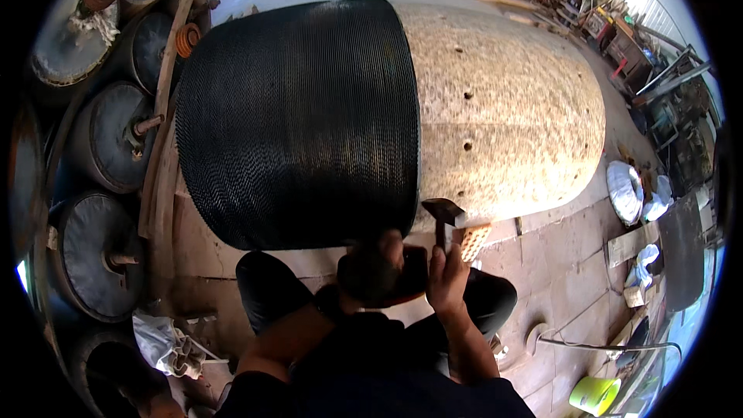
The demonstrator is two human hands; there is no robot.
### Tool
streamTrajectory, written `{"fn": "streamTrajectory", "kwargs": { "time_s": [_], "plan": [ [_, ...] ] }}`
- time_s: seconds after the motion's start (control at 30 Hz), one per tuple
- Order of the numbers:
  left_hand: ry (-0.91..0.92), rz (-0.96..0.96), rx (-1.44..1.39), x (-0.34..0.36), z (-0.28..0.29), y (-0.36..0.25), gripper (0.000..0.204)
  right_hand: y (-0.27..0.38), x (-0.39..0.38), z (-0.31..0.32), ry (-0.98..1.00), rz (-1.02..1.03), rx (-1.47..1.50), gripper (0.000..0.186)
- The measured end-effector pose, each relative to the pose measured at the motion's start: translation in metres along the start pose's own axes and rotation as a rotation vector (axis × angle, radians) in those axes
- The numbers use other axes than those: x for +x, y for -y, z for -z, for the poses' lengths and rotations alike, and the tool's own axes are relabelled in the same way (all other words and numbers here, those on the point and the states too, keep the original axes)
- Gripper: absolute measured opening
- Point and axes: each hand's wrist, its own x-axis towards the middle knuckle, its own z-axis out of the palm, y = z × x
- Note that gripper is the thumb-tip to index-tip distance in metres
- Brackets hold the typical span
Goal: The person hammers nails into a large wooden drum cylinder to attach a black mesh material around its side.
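A large drum lies before me. Fine-ridged black covering [302,116] wraps its left part, and bare light wood [511,101] with several dark holes shows on the right. My right hand [447,275] is closed around a hammer [444,220], its head raised near the drum's lower front. Beside it, my left hand [379,263] is at the lower edge of the covering, dark and partly in shadow. Its fingers look drawn together; what they hold, if anything, cannot be made out. A dark reddish container [410,275] sits between the hands, over my lap.
Several dark rollers with shafts [108,259] are stacked at the left behind wooden planks [161,139]. White wrapped bundles [624,192] and a yellow-green bucket [594,395] stand on the tiled floor [553,279] at right. An orange perforated piece [475,241] is beyond the hammer.
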Motion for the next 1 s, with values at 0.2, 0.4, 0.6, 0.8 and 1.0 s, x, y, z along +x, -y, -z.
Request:
{"fn": "streamTrajectory", "kwargs": {
  "time_s": [0.2,0.4,0.6,0.8,1.0],
  "plan": [
    [-0.390,-0.273,0.005,0.086,0.040,0.046,0.038,-0.010,0.006,-0.011,-0.200,0.173,0.032,0.017],
    [-0.487,-0.385,0.270,0.125,0.041,0.074,0.044,0.003,-0.002,-0.002,-0.063,0.045,0.147,0.022],
    [-0.435,-0.359,0.273,0.128,0.042,0.073,0.041,-0.007,0.016,-0.011,-0.082,0.057,-0.147,0.017],
    [-0.467,-0.364,0.269,0.129,0.039,0.076,0.040,-0.003,-0.008,-0.005,-0.175,0.103,0.173,0.028],
    [-0.483,-0.334,0.289,0.126,0.035,0.077,0.041,-0.009,0.014,-0.017,-0.032,-0.002,-0.169,0.022]
  ]
}}
